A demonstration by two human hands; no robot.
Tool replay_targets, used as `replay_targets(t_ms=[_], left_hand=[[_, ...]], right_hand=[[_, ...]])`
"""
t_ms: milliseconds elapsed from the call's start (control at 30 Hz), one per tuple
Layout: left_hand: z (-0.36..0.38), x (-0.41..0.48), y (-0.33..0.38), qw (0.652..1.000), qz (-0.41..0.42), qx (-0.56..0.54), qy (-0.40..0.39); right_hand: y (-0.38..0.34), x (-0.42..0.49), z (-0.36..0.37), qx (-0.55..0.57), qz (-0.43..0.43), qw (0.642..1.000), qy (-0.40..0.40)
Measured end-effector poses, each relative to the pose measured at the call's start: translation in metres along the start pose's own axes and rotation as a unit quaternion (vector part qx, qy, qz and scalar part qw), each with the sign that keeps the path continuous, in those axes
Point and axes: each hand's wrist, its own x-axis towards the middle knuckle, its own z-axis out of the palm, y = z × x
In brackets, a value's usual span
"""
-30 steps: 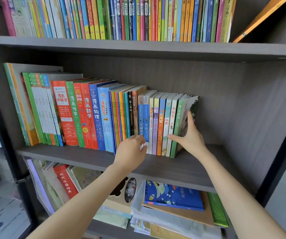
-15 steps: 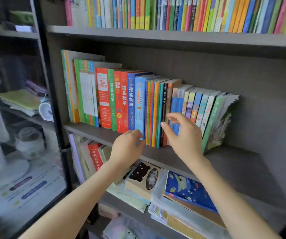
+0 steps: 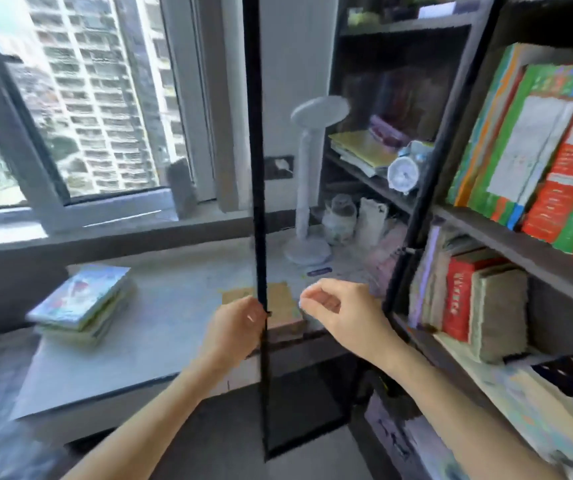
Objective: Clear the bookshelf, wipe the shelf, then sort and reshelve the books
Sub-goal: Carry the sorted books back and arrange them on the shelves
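Left hand [image 3: 235, 329] had its fingers curled on the edge of the black-framed glass door [image 3: 259, 168], probably to swing it clear of the bookshelf [image 3: 506, 233]. Right hand [image 3: 340, 313] hung just beside the door with its fingers loosely curled, holding nothing, so it was free for the next grab.

Past the hands, the counter [image 3: 160, 323] carried a brown pad [image 3: 280, 306] and, far left, a stack of books [image 3: 81, 303]. My guess is that's the drop spot for cleared ones. Lamp [image 3: 309, 188] stood at the back of the counter.

The upright books [image 3: 537, 150] stood on the shelf at right, not yet pulled.

Versus half a second earlier: both hands had been at that row, the right hand's fingers on the spines. Now both were off the books, and the view had swung left to the counter and window [image 3: 88, 98].
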Motion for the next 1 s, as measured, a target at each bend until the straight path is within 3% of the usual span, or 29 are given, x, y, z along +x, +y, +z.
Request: replay_targets(t_ms=[233, 467, 733, 1000], left_hand=[[-0.097, -0.013, -0.18, 0.991, -0.122, 0.023, 0.044], [-0.147, -0.007, -0.322, 0.972, -0.225, 0.036, 0.065], [-0.152, 0.034, -0.427, 0.945, -0.316, 0.022, 0.077], [-0.147, 0.131, -0.491, 0.933, -0.344, 0.107, 0.025]], right_hand=[[-0.065, 0.077, 0.17, 0.106, 0.073, 0.986, -0.109], [-0.088, 0.122, 0.311, 0.213, 0.205, 0.94, -0.17], [-0.075, 0.181, 0.402, 0.248, 0.332, 0.89, -0.192], [-0.049, 0.27, 0.497, 0.263, 0.414, 0.851, -0.186]])
